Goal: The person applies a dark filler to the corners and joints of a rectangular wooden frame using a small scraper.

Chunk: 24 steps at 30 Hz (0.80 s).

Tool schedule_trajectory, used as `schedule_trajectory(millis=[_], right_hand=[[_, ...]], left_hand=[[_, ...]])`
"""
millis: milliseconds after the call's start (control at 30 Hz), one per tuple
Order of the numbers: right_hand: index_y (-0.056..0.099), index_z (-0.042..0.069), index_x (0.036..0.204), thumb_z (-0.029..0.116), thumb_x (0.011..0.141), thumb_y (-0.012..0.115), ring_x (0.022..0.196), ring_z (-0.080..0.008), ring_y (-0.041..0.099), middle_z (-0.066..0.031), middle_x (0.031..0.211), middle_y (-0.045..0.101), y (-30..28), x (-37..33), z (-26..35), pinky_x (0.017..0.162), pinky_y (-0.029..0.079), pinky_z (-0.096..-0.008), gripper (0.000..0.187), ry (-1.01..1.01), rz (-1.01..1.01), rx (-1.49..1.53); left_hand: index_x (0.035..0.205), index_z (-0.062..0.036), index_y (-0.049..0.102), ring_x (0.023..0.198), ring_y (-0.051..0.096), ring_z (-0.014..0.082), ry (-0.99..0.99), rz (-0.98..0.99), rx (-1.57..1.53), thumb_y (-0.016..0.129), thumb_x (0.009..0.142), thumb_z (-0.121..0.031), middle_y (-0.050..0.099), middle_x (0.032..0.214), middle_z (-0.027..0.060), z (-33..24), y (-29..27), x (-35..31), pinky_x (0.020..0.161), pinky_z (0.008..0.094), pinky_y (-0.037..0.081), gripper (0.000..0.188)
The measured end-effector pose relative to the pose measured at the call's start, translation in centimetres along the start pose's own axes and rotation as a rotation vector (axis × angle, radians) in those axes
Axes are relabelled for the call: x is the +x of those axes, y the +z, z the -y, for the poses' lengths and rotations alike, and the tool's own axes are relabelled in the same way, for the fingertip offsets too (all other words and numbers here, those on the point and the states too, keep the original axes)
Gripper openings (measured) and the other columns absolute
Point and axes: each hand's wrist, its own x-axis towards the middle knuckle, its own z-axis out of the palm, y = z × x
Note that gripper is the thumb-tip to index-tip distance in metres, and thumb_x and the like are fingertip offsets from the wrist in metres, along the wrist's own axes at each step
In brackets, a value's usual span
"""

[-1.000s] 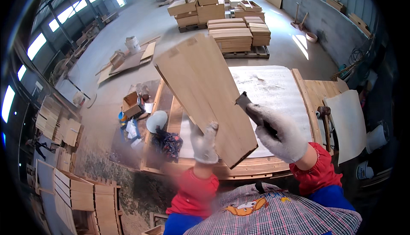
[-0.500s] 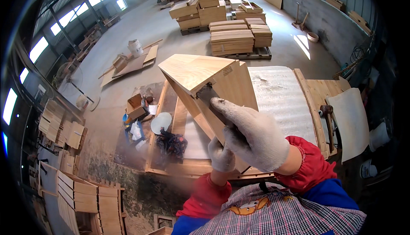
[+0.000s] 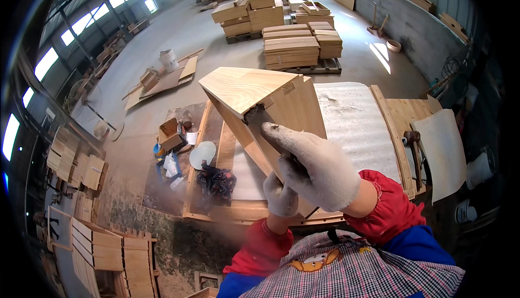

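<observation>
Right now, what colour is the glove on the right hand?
The glove on the right hand is off-white; it shows best in the head view.

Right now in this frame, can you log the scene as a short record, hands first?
left hand: gloved, gripping the wooden box near its lower end
right hand: gloved, holding a flat dark blade, tip at the box's edge
below: white sheet on a wood-framed bench
bench left: dark patterned cloth
beyond: stacked boards
</observation>
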Motion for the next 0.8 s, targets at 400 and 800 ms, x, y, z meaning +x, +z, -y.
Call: schedule_trajectory(millis=[400,800], right_hand=[[0.053,0.0,0.123,-0.006,0.077,0.054,0.077,-0.018,0.064,-0.016,0.092,0.063,-0.3,-0.6,-0.8,0.069,0.05,-0.0282,0.046,0.072,0.011,-0.059],[0.053,0.005,0.124,-0.003,0.075,0.057,0.063,-0.0249,0.06,-0.0149,0.08,0.059,-2.0,1.1,-2.5,0.06,0.05,-0.033,0.05,-0.053,-0.163,-0.067]], left_hand=[[0.112,0.0029,0.051,0.086,0.059,0.0125,-0.197,-0.01,-0.04,0.061,0.09,-0.027,0.06,0.101,0.0061,2.2,-2.2,-1.0,0.071,0.024,0.049,0.038],[0.113,0.005,0.052,0.086,0.056,0.011,-0.247,-0.02,0.05,0.059,0.091,-0.02,0.059,0.099,0.0053,1.4,-1.4,-1.1,0.073,0.0232,0.046,0.034]])
